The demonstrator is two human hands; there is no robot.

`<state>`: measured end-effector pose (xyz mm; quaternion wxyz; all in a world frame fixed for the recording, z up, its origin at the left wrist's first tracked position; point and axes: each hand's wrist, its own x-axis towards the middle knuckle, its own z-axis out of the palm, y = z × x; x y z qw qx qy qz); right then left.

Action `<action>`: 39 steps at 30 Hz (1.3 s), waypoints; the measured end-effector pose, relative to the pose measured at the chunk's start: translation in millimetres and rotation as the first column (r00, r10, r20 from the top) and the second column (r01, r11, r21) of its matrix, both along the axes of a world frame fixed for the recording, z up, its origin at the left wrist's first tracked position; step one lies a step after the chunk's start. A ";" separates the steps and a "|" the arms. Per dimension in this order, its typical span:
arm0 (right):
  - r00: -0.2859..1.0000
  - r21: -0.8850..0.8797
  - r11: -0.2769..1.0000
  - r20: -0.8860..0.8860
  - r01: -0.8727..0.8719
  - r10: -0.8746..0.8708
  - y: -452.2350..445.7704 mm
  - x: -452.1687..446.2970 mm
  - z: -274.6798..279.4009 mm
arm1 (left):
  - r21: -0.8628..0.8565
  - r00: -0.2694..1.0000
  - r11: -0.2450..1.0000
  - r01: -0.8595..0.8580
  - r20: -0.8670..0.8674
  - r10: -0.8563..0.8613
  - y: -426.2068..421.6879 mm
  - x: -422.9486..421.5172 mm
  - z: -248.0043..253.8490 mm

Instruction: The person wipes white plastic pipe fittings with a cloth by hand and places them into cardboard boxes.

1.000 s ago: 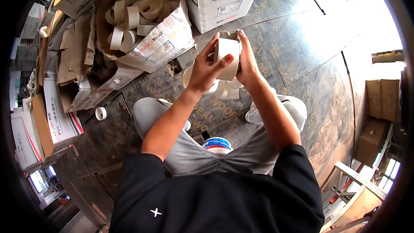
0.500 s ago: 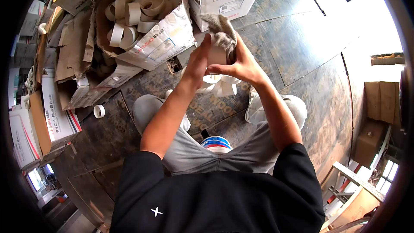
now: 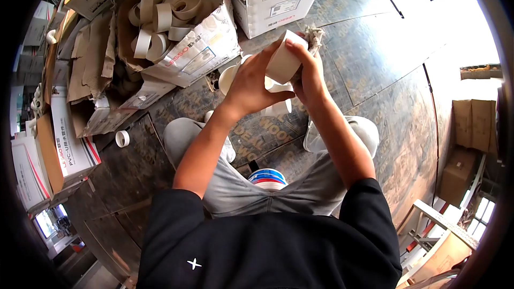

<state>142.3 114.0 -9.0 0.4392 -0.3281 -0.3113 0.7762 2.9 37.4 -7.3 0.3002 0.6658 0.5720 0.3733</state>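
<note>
A white pipe fitting is held up between my two hands, above the floor in front of my knees. My left hand is wrapped round its left and lower side. On its right side, my right hand grips the fitting and also holds a grey-white rag, which sticks out past the fingers. Below and behind the hands, more white fittings lie on the floor, partly hidden by my left hand.
An open carton full of white fittings stands at the upper left, beside a tall white box. A single white ring lies on the dark floor at left. A bucket is between my legs. Brown cartons stand at right.
The fitting has turned and tilted in my hands. My left hand has shifted left and down round it, and the rag has moved from the fitting's top to its right side.
</note>
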 end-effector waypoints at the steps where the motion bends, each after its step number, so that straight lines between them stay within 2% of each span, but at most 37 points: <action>1: 0.997 -0.049 0.996 0.026 -0.074 0.075 -0.1 1.8 -0.5 | 0.062 0.997 0.998 -0.028 0.067 0.024 0.9 3.6 -1.8; 2: 0.997 -0.050 0.996 0.024 -0.075 0.076 -0.6 1.8 -0.1 | 0.121 0.990 0.991 -0.059 0.134 0.042 1.0 5.5 -3.2; 3: 0.989 -0.129 0.981 -0.029 -0.145 0.142 -0.6 2.0 0.9 | 0.005 0.949 0.999 -0.036 0.313 0.032 1.8 1.1 -4.5; 4: 0.976 -0.202 0.955 -0.086 -0.216 0.202 0.1 2.4 1.7 | -0.031 0.918 1.000 -0.006 0.395 0.018 2.5 -4.7 -4.4; 6: 0.985 -0.259 0.951 -0.060 -0.171 0.161 0.8 1.4 4.5 | 0.209 0.982 0.976 0.055 0.165 -0.091 2.3 -4.0 -2.7; 7: 0.990 -0.310 0.940 -0.038 -0.139 0.134 -0.1 0.5 9.4 | 0.324 0.997 0.946 -0.006 0.075 -0.019 -0.4 4.9 -8.5; 8: 0.994 -0.362 0.926 -0.013 -0.105 0.108 -0.8 0.4 11.8 | 0.323 0.997 0.946 -0.005 0.074 -0.020 -1.0 7.7 -11.6; 12: 0.993 -0.310 0.943 -0.025 -0.119 0.117 -1.1 2.1 12.5 | 0.161 0.909 0.975 -0.154 0.411 0.076 -0.2 15.9 -10.5; 13: 1.000 -0.289 0.957 -0.012 -0.003 -0.001 1.2 -3.5 5.2 | 0.120 0.866 0.976 -0.180 0.489 0.100 1.2 16.5 -10.3; 14: 0.996 -0.220 0.974 0.072 0.061 -0.046 10.9 -3.4 -14.0 | 0.075 0.819 0.977 -0.200 0.560 0.124 2.3 15.9 -10.0; 16: 0.968 0.125 0.982 0.192 0.141 -0.163 23.1 1.6 -10.0 | 0.132 0.800 0.969 -0.209 0.592 0.092 4.2 11.5 -16.1; 17: 0.985 0.070 0.991 0.120 0.117 -0.125 29.9 10.2 0.7 | 0.072 0.817 0.984 -0.166 0.569 0.096 1.1 9.4 -10.4; 18: 0.985 -0.024 0.986 0.040 0.168 -0.167 27.9 11.3 23.5 | 0.010 0.832 0.992 -0.124 0.545 0.099 -2.4 7.7 -4.4; 20: 0.936 -0.163 0.961 -0.241 0.222 -0.257 36.0 10.5 24.0 | -0.046 0.856 0.996 -0.074 0.510 0.087 -7.7 7.0 2.0; 21: 0.950 -0.139 0.975 -0.239 0.171 -0.201 35.5 10.1 23.5 | -0.064 0.853 0.998 -0.020 0.519 0.051 -8.8 7.7 2.8; 22: 0.982 -0.087 0.993 -0.164 0.084 -0.098 37.1 11.1 10.9 | -0.082 0.849 0.996 0.035 0.529 0.013 -9.8 8.7 4.3; 24: 0.976 0.001 0.994 0.191 -0.110 0.107 30.5 5.0 3.0 | -0.100 0.834 0.995 0.018 0.551 0.040 -11.9 9.5 6.8; 25: 0.936 0.093 0.985 0.336 -0.144 0.105 25.8 4.9 3.5 | -0.130 0.823 0.991 0.026 0.565 0.052 -11.6 7.2 4.9; 26: 0.850 0.077 0.964 0.495 -0.253 0.183 23.6 12.2 8.7 | -0.160 0.812 0.986 0.036 0.579 0.064 -11.8 5.3 3.0; 28: 0.801 0.350 0.894 0.598 -0.282 0.018 5.7 11.1 8.9 | -0.162 0.795 0.986 0.025 0.601 0.078 -13.8 3.7 -1.8; 30: 0.882 0.609 0.752 0.465 -0.254 -0.079 -5.8 7.6 16.3 | -0.161 0.775 0.987 0.010 0.625 0.094 -14.6 3.3 -2.9; 32: 0.880 0.790 0.527 0.450 -0.313 -0.152 -6.2 9.9 17.2 | -0.271 0.831 0.962 -0.022 0.531 0.169 -16.4 4.2 -2.9; 33: 0.878 0.901 0.220 0.421 -0.375 -0.229 1.0 13.1 12.0 | -0.399 0.814 0.917 -0.005 0.530 0.235 -15.5 1.5 -3.7; 34: 0.874 0.895 0.066 0.446 -0.442 -0.190 -2.2 13.2 18.4 | -0.065 0.810 0.997 -0.051 0.581 0.080 -9.1 2.8 -25.4; 35: 0.868 0.888 0.026 0.454 -0.458 -0.200 -7.3 10.3 22.4 | 0.043 0.781 0.995 -0.088 0.624 0.042 -10.6 7.5 -45.0; 36: 0.862 0.882 -0.009 0.459 -0.472 -0.213 -11.7 7.7 25.3 | 0.075 0.763 0.994 -0.074 0.647 0.007 -13.1 8.9 -44.8; 37: 0.856 0.882 0.040 0.467 -0.470 -0.221 -9.5 9.1 27.3 | 0.108 0.743 0.992 -0.059 0.668 -0.029 -15.3 10.1 -44.7; 39: 0.843 0.880 0.234 0.467 -0.413 -0.267 -4.1 10.3 21.2 | -0.148 0.888 0.989 0.009 0.455 0.060 -12.0 2.2 -26.7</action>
